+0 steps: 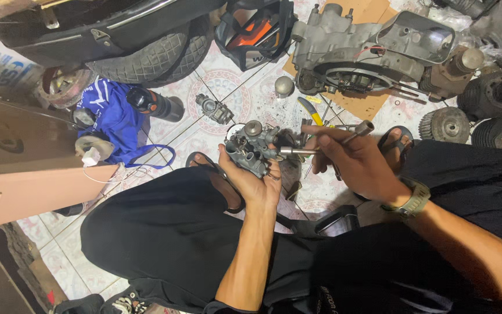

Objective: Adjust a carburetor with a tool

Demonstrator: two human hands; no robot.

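My left hand (pixel 252 178) grips a grey metal carburettor (pixel 253 145) from below, held over my knees. My right hand (pixel 352 161) holds a T-shaped metal socket wrench (pixel 326 145). The wrench's shaft points left and its tip meets the carburettor's right side. A watch with an olive strap (pixel 413 197) sits on my right wrist. Both my legs in black trousers fill the lower half of the view.
On the tiled floor lie a second small carburettor (pixel 215 109), a yellow-handled tool (pixel 310 110), a metal cup (pixel 284 86) and a blue cloth (pixel 113 116). An engine case (pixel 367 52) rests on cardboard ahead. A tyre (pixel 152 55) sits at upper left, cylinders (pixel 498 110) at right.
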